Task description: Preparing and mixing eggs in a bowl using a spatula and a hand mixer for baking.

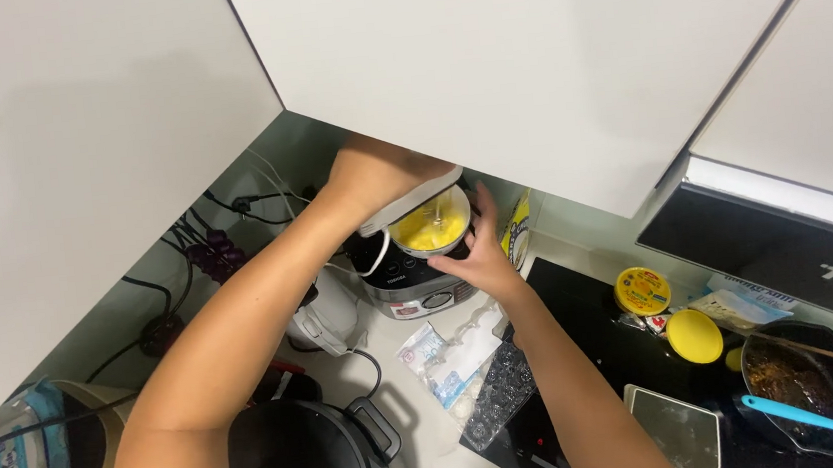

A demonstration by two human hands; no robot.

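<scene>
Two hands at work, left hand [371,173] fingers wrapped around white hand mixer [412,200], right hand [484,253] fingers spread against bowl [433,230]

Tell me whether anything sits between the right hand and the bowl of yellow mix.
Nothing visible does: the right hand already rests against the side of the bowl, while the left hand holds the white hand mixer over it.
</scene>
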